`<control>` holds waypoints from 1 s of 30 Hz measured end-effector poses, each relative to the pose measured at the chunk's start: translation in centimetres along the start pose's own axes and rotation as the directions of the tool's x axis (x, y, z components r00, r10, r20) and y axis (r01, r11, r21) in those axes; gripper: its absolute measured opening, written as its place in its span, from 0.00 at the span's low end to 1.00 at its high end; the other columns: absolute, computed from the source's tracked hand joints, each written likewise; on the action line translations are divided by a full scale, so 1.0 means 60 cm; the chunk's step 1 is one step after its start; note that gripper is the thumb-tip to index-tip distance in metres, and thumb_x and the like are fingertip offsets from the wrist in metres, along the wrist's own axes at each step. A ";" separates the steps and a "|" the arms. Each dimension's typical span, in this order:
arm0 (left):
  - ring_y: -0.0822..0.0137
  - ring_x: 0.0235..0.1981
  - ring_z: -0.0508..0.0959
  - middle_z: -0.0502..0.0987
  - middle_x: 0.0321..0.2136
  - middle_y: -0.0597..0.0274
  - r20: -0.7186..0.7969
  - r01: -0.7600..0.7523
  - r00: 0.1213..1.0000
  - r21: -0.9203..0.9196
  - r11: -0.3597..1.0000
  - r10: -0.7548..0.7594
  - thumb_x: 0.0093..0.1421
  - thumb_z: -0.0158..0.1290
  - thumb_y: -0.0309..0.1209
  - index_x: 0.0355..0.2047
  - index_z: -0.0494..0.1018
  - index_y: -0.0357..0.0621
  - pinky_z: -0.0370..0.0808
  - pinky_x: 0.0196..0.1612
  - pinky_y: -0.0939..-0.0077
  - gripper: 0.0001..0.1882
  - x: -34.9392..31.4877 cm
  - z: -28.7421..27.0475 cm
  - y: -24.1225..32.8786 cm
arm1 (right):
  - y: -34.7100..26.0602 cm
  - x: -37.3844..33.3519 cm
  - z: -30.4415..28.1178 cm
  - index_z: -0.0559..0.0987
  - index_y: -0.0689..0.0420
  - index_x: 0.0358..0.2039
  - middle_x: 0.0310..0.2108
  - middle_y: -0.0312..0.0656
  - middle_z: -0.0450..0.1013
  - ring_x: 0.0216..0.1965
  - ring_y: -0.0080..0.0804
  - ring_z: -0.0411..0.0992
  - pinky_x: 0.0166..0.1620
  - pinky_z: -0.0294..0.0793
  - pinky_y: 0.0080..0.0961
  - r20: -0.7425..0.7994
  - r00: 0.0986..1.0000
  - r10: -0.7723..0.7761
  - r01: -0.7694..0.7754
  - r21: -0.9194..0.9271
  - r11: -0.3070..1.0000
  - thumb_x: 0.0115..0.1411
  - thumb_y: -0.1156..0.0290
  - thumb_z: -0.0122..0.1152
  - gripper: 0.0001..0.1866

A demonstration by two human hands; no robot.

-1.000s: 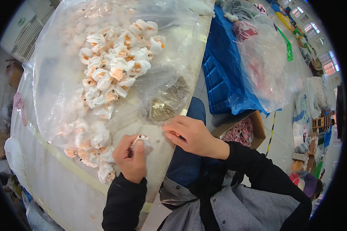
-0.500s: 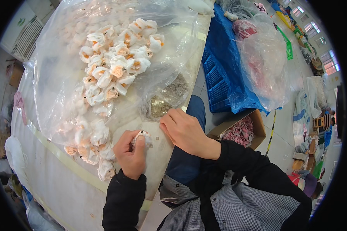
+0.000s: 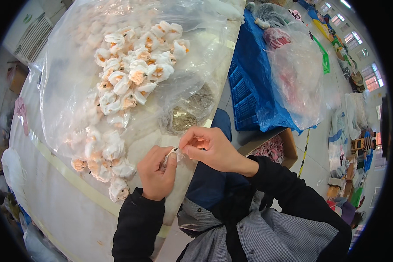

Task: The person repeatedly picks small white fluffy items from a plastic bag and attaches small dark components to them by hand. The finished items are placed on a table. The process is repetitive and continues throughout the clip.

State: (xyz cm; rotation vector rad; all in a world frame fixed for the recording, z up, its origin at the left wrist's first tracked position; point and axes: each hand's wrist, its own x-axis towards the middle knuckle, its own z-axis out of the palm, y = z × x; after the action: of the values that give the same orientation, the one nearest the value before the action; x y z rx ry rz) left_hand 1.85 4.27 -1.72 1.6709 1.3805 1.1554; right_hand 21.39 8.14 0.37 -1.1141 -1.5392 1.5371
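Observation:
My left hand (image 3: pixel 156 172) pinches a small white plush piece (image 3: pixel 175 151) with a dark bead-like spot, mostly hidden by the fingers. Thumb and forefinger of my right hand (image 3: pixel 214 149) close together at its right edge; whatever they grip is too small to make out. Just beyond my hands, a clear bag (image 3: pixel 182 120) holds many small, pale, shiny pieces. Several white plush pieces with orange patches (image 3: pixel 137 72) are heaped farther off on a large clear plastic bag (image 3: pixel 59 100). More plush pieces (image 3: pixel 102 163) lie left of my left hand.
The pale table (image 3: pixel 74 209) ends along my right side. Beyond that edge stand a blue crate (image 3: pixel 242 98) with blue sheeting and a stuffed clear bag (image 3: pixel 299 78). A cardboard box (image 3: pixel 289 148) of pink scraps sits on the floor close to my right forearm.
My right hand has moved from the table edge beside the clear bag to the plush piece, its fingers now pinched. My left hand has shifted slightly right with the piece.

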 end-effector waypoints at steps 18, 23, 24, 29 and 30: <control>0.82 0.28 0.69 0.75 0.29 0.71 -0.096 0.200 0.964 -0.353 0.914 -0.248 0.69 0.56 0.28 0.39 0.79 0.32 0.64 0.30 0.84 0.09 -0.008 -0.005 -0.020 | 0.051 -0.034 -0.011 0.84 0.56 0.40 0.35 0.40 0.76 0.37 0.41 0.76 0.39 0.77 0.32 -0.011 0.846 -0.534 0.399 -0.651 0.645 0.56 0.73 0.73 0.11; 0.81 0.30 0.71 0.76 0.31 0.69 -0.123 0.204 0.956 -0.372 0.905 -0.266 0.70 0.55 0.28 0.41 0.79 0.33 0.67 0.33 0.85 0.09 -0.008 -0.010 -0.022 | 0.038 -0.015 0.014 0.82 0.55 0.41 0.36 0.38 0.74 0.39 0.38 0.74 0.42 0.75 0.30 0.187 0.835 -0.517 0.471 -0.730 0.496 0.53 0.73 0.73 0.14; 0.80 0.30 0.72 0.76 0.31 0.69 -0.123 0.204 0.956 -0.367 0.908 -0.265 0.70 0.55 0.28 0.41 0.79 0.32 0.67 0.33 0.84 0.09 -0.008 -0.010 -0.021 | 0.041 -0.016 0.013 0.82 0.55 0.40 0.36 0.38 0.74 0.39 0.37 0.74 0.42 0.76 0.30 0.220 0.832 -0.509 0.484 -0.735 0.474 0.53 0.73 0.72 0.14; 0.80 0.31 0.72 0.77 0.31 0.69 -0.101 0.233 0.951 -0.394 0.889 -0.294 0.69 0.55 0.27 0.41 0.79 0.32 0.67 0.33 0.84 0.09 -0.010 -0.010 -0.023 | 0.037 -0.020 -0.001 0.82 0.60 0.42 0.37 0.38 0.73 0.40 0.35 0.74 0.44 0.77 0.30 0.395 0.752 -0.527 0.590 -0.761 0.271 0.49 0.74 0.70 0.17; 0.80 0.31 0.72 0.77 0.31 0.69 -0.097 0.242 0.948 -0.400 0.884 -0.303 0.69 0.55 0.27 0.41 0.79 0.32 0.67 0.33 0.84 0.09 -0.009 -0.008 -0.022 | 0.038 -0.023 -0.004 0.82 0.61 0.43 0.38 0.39 0.73 0.40 0.35 0.74 0.44 0.77 0.29 0.403 0.736 -0.544 0.603 -0.756 0.254 0.49 0.74 0.70 0.18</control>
State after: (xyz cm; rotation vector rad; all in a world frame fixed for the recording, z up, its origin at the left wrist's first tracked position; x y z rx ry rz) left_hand 0.86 4.02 -2.81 1.0896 1.3283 1.3102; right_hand 22.38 6.82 -1.75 -0.7463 -2.5083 0.1784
